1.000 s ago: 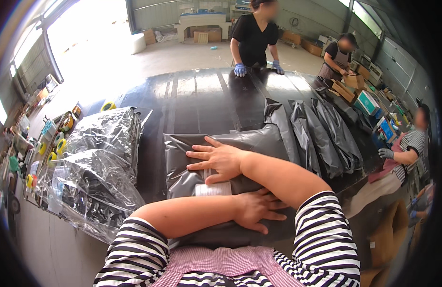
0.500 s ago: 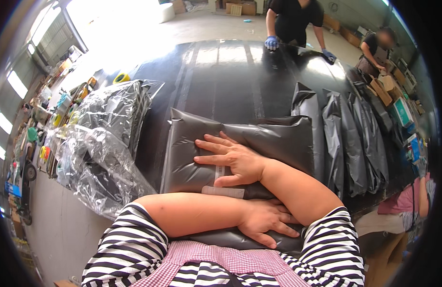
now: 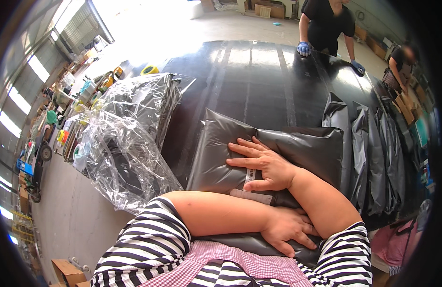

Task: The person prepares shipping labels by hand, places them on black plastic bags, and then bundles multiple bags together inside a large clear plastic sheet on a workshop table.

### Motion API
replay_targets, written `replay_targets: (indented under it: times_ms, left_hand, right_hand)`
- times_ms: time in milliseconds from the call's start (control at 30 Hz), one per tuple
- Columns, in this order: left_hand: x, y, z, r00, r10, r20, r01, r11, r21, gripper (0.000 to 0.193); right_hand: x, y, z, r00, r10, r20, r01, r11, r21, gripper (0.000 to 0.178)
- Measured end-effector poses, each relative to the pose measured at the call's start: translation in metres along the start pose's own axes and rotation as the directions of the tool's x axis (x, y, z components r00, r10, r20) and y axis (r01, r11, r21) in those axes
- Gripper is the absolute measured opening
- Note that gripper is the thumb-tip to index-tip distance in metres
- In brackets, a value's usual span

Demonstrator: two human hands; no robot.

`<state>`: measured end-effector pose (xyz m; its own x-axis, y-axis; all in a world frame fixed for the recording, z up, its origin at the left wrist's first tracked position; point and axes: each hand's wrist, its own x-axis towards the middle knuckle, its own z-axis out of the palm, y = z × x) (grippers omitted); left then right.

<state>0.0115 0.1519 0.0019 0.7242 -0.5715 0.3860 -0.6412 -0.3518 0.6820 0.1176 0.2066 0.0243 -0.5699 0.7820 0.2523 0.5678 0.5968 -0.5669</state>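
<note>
A dark grey plastic mailing bag (image 3: 304, 155), plump and wrinkled, lies in front of me on the black table. My right hand (image 3: 266, 165) rests flat on its upper middle, fingers spread, over part of a white printed label (image 3: 252, 196). Nearer to my body, my left hand (image 3: 288, 232) presses on the bag's lower part with its fingers apart; my right forearm hides some of its fingertips. My forearms cross, with the left one reaching over to the right. Neither hand grips anything.
Crumpled clear plastic (image 3: 130, 143) covers a dark stack on the left, with a yellow tape roll (image 3: 149, 70) beyond it. More grey mailing bags (image 3: 369, 158) stand in a row on the right. A person with blue gloves (image 3: 303, 49) leans on the table's (image 3: 230, 71) far edge.
My view has swung to the left, so everything sits farther right in the picture. Both hands keep their places on the mailing bag.
</note>
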Motion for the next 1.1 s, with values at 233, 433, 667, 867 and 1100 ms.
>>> replay_targets:
  times_ms: [233, 433, 667, 867, 1100]
  left_hand:
    - [-0.004, -0.003, 0.002, 1.000, -0.016, 0.018, 0.016, 1.000, -0.002, 0.066]
    - [-0.004, -0.007, 0.001, 0.999, -0.018, 0.048, 0.017, 1.000, 0.004, 0.066]
    - [-0.006, -0.009, 0.001, 0.999, -0.016, 0.044, 0.017, 1.000, -0.010, 0.066]
    - [-0.005, -0.007, -0.007, 0.994, -0.051, 0.095, 0.058, 0.996, -0.068, 0.070]
    - [-0.009, -0.014, 0.004, 1.000, 0.000, -0.009, 0.000, 1.000, 0.019, 0.064]
  right_hand:
    - [0.000, 0.006, 0.005, 1.000, -0.007, -0.027, 0.009, 0.998, 0.054, 0.067]
    - [0.000, 0.010, 0.006, 0.999, -0.010, -0.035, 0.013, 0.997, 0.072, 0.067]
    - [0.002, 0.011, 0.007, 0.999, -0.014, -0.041, 0.017, 0.997, 0.074, 0.066]
    - [0.001, 0.015, 0.009, 0.999, -0.008, -0.042, 0.011, 0.997, 0.075, 0.065]
    - [0.001, 0.018, 0.013, 0.998, -0.007, -0.064, 0.014, 0.995, 0.100, 0.065]
